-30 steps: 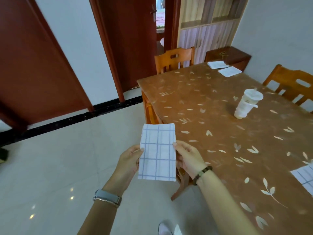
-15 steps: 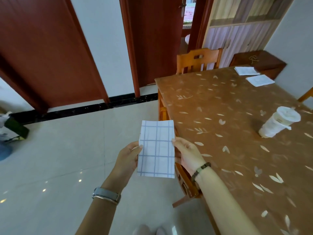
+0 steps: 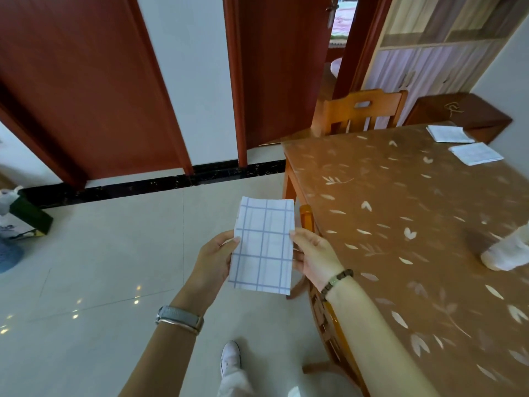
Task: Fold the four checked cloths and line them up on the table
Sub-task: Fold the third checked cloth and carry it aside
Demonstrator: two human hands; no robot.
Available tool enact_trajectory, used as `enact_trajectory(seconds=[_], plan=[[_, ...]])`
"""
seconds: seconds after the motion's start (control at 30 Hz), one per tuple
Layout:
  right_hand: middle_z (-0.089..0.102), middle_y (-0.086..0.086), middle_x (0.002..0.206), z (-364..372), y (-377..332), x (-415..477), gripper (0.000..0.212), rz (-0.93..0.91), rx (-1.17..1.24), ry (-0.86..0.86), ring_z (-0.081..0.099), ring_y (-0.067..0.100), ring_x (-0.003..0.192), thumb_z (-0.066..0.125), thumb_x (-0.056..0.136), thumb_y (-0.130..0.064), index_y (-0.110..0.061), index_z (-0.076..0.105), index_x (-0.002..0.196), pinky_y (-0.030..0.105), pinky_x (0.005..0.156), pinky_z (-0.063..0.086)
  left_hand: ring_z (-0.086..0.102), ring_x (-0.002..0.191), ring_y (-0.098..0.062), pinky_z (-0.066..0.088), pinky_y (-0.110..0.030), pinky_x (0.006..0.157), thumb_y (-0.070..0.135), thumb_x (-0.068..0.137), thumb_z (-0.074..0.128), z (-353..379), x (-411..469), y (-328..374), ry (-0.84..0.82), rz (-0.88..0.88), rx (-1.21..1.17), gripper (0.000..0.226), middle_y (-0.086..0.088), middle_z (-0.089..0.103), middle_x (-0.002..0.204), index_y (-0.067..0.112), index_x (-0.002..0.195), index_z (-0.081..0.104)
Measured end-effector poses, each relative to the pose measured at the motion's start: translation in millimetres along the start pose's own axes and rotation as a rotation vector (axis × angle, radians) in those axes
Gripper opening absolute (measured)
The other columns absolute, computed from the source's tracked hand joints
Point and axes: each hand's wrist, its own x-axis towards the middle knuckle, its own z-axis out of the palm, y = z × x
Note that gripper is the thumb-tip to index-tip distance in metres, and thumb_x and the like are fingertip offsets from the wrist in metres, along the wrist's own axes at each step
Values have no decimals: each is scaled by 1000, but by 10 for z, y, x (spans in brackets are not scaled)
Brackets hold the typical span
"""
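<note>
While the big table point(image 3: 400, 224) is standing on the right, two folded cloths point(image 3: 475, 153) are lying at its far corner, looking done. A third checked cloth point(image 3: 262, 245), folded small, is hanging over the floor. The left hand point(image 3: 213, 257) and right hand point(image 3: 313, 253) are pinching its sides. It is waiting for its spot, and a fourth is not showing.

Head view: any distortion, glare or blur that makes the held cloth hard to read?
Head view: wide-angle bending bows the door frame and table edge; light glints spot the floor lower left; the checked cloth, pinched by left hand and right hand, is sharp; the cup at the right edge is cropped and soft.
</note>
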Motion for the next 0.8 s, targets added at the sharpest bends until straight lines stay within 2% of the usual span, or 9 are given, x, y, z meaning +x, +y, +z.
enact_trajectory(seconds=[0.1, 0.23, 0.4, 0.5, 0.8], plan=[[74, 8, 98, 247, -83, 280, 18, -9, 25, -5, 69, 22, 89, 54, 98, -16, -9, 67, 108, 40, 84, 56, 70, 102, -25, 56, -41, 87, 16, 102, 48, -214, 294, 149, -21, -12, -21, 25, -8, 73, 111, 7, 114, 67], [75, 7, 100, 549, -187, 594, 19, -13, 26, -4, 71, 21, 90, 53, 99, -18, -11, 67, 109, 35, 77, 57, 69, 105, -26, 55, -40, 88, 17, 102, 49, -497, 646, 323, -49, -26, -23, 24, -8, 72, 113, 9, 115, 67], [75, 7, 101, 933, -274, 974, 20, -19, 20, 7, 71, 20, 91, 52, 99, -19, -10, 67, 109, 33, 75, 56, 70, 99, -23, 55, -30, 77, 15, 102, 49, -841, 1039, 558, -80, -29, -17, 23, -7, 74, 110, 8, 114, 67], [75, 5, 96, 1122, -290, 1161, 18, -23, 20, 13, 71, 18, 86, 52, 99, -18, -12, 68, 105, 31, 72, 56, 70, 99, -22, 55, -29, 77, 15, 102, 48, -1009, 1219, 662, -88, -30, 2, 24, -6, 74, 110, 9, 115, 67], [75, 5, 99, 1453, -384, 1756, 20, -7, -33, -16, 70, 17, 84, 53, 99, -21, -17, 69, 109, 29, 66, 53, 71, 92, -17, 55, -27, 76, 13, 101, 50, -1303, 1773, 833, -12, -78, -13, 20, -2, 76, 100, 11, 104, 70]])
